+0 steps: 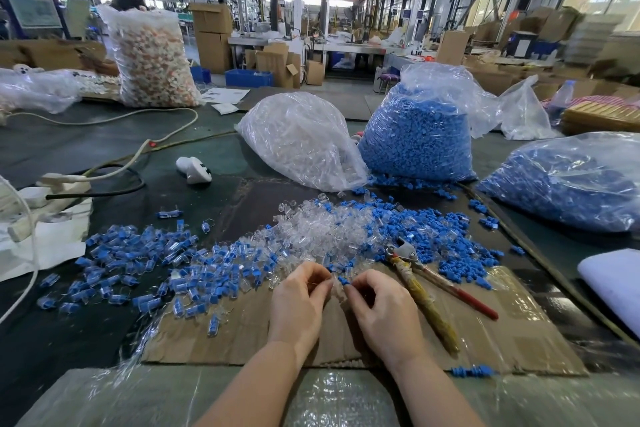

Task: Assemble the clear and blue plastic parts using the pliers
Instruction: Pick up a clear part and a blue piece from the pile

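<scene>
My left hand (300,302) pinches a small clear plastic part (335,288) over the cardboard sheet (485,333). Close beside it, my right hand (381,308) pinches a small blue plastic part (343,280) at its fingertips, touching the clear one. The pliers (426,284), with taped yellow and red handles, lie on the cardboard just right of my right hand, held by no one. A heap of loose clear parts (311,229) and loose blue parts (440,236) lies beyond my hands. Joined clear-and-blue pieces (145,260) spread out to the left.
A bag of clear parts (304,142) and two bags of blue parts (419,146) (568,187) stand behind the heaps. A white handheld device (194,168), a power strip with cables (62,184) and white paper (52,243) lie at the left. White foam (613,281) sits at the right edge.
</scene>
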`<state>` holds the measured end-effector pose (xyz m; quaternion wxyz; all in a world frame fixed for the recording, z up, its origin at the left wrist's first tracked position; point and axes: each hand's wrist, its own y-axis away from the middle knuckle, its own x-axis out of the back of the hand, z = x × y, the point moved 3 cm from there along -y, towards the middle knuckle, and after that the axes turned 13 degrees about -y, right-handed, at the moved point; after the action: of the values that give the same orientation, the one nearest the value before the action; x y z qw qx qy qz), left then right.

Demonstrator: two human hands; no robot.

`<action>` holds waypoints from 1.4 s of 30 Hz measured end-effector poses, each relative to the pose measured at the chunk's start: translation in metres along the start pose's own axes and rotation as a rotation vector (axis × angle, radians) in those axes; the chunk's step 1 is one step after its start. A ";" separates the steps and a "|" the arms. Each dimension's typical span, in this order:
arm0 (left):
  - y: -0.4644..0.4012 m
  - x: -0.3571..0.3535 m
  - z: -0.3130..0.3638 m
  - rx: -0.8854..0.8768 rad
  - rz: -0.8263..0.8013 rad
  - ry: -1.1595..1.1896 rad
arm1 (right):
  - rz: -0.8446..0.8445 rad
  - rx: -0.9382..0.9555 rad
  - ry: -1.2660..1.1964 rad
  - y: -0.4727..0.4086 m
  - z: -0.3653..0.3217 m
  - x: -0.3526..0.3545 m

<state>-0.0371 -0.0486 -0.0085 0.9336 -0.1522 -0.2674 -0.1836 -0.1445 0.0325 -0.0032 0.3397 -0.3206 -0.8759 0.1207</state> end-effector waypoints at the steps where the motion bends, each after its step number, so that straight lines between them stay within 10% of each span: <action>1: 0.000 -0.001 0.000 0.002 -0.006 0.009 | -0.002 -0.001 -0.003 0.000 0.000 0.000; 42: -0.001 -0.003 0.001 -0.078 -0.078 0.055 | -0.014 0.119 0.013 0.002 -0.007 0.001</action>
<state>-0.0404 -0.0483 -0.0096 0.9261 -0.1730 -0.2399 -0.2342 -0.1392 0.0344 0.0014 0.3646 -0.2947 -0.8671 0.1683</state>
